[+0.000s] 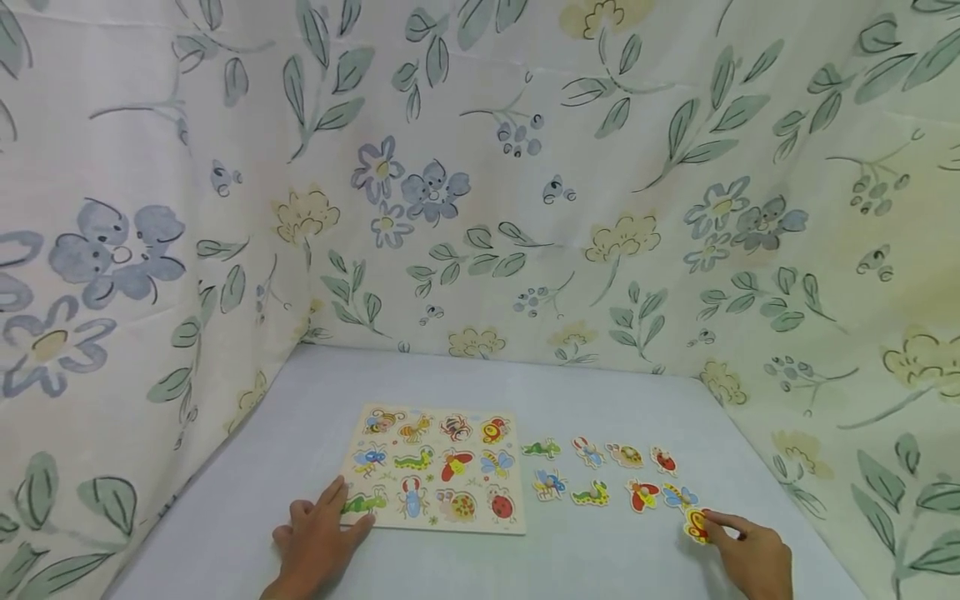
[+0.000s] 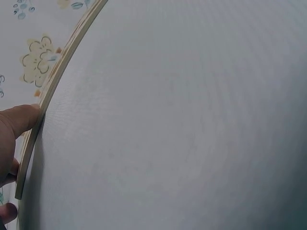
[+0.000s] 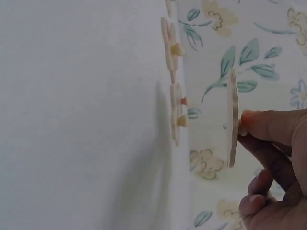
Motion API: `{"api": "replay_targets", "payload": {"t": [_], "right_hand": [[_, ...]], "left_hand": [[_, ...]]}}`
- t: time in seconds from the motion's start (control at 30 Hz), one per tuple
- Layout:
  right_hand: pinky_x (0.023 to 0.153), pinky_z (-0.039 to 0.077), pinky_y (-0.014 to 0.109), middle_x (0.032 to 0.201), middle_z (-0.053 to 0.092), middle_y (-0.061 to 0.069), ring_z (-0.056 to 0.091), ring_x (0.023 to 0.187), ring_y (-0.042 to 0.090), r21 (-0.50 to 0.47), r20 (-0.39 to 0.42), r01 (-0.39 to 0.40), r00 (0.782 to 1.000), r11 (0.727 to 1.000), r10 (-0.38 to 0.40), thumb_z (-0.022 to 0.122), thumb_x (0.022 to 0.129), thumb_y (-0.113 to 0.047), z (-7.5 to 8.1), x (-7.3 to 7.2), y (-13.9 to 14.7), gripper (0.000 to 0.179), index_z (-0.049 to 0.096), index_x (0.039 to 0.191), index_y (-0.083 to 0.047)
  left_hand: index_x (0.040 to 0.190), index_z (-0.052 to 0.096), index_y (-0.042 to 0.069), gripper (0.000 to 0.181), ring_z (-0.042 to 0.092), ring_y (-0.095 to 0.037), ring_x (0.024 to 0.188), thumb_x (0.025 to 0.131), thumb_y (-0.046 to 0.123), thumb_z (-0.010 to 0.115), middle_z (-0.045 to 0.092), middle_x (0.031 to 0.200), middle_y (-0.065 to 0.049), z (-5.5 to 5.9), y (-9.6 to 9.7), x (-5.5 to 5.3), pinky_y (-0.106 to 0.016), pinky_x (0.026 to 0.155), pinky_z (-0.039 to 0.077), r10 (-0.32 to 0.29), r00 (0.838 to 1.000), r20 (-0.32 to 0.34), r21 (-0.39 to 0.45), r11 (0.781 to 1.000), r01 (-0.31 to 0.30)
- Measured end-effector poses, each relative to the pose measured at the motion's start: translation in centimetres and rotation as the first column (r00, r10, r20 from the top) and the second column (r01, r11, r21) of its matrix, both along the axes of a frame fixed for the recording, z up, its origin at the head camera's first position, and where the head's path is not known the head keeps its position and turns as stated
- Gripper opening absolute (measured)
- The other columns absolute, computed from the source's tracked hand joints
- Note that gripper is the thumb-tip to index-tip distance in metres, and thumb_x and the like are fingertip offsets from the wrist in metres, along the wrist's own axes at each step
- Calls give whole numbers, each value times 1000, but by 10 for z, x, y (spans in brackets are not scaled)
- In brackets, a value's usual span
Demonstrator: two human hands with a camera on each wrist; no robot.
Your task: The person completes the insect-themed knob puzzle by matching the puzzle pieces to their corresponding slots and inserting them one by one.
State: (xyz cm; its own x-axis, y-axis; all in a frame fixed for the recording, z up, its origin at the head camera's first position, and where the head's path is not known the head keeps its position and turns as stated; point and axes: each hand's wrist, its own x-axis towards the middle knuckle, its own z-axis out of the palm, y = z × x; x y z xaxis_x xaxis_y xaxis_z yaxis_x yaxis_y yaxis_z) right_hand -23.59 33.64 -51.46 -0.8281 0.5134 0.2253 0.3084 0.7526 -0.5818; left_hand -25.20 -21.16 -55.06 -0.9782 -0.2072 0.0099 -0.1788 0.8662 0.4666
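A wooden insect puzzle board (image 1: 431, 527) lies on the white table, with rows of coloured bug pictures. My left hand (image 1: 318, 533) holds its near-left corner, thumb along the front edge and a finger at the left side. In the left wrist view the thumb (image 2: 21, 119) touches the board's edge (image 2: 60, 64). My right hand (image 1: 753, 557) pinches a red-and-yellow bug puzzle piece (image 1: 697, 527) above the table. The right wrist view shows this piece (image 3: 232, 120) edge-on, its small knob between thumb and finger.
Several loose pieces lie in two rows right of the board, among them a caterpillar (image 1: 591, 494), a snail (image 1: 626, 454), a ladybug (image 1: 663, 460) and a dragonfly (image 1: 681, 497). Knobs (image 3: 177, 49) stick up from the pieces. Floral cloth (image 1: 480, 275) encloses the table's back and sides.
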Motion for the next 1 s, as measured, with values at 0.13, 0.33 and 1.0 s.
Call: {"api": "replay_targets", "payload": {"t": [0.13, 0.33, 1.0], "right_hand": [[48, 28, 33, 51, 42, 0, 37, 54, 21, 34, -97, -10, 995, 999, 13, 74, 83, -18, 15, -1, -5, 24, 74, 97, 2], [53, 32, 33, 62, 53, 4, 42, 65, 22, 55, -225, -28, 974, 998, 40, 77, 82, -17, 38, -5, -16, 22, 76, 96, -1], [73, 37, 34, 93, 71, 9, 46, 84, 10, 20, -456, -296, 847, 955, 272, 76, 84, -10, 88, -31, -84, 12, 78, 95, -6]], "left_hand": [[139, 46, -3, 85, 37, -40, 100, 80, 51, 73, 39, 145, -20, 1, 0, 0, -55, 75, 26, -1, 1000, -10, 14, 1000, 1], [139, 46, -4, 85, 36, -40, 100, 80, 51, 73, 39, 145, -20, 1, 0, 0, -55, 75, 25, 0, 1000, -8, 28, 1000, 0], [139, 47, -2, 88, 37, -40, 99, 78, 56, 72, 39, 146, -20, -2, -1, 0, -55, 75, 27, 5, 1000, 20, 26, 1000, -6]]}}
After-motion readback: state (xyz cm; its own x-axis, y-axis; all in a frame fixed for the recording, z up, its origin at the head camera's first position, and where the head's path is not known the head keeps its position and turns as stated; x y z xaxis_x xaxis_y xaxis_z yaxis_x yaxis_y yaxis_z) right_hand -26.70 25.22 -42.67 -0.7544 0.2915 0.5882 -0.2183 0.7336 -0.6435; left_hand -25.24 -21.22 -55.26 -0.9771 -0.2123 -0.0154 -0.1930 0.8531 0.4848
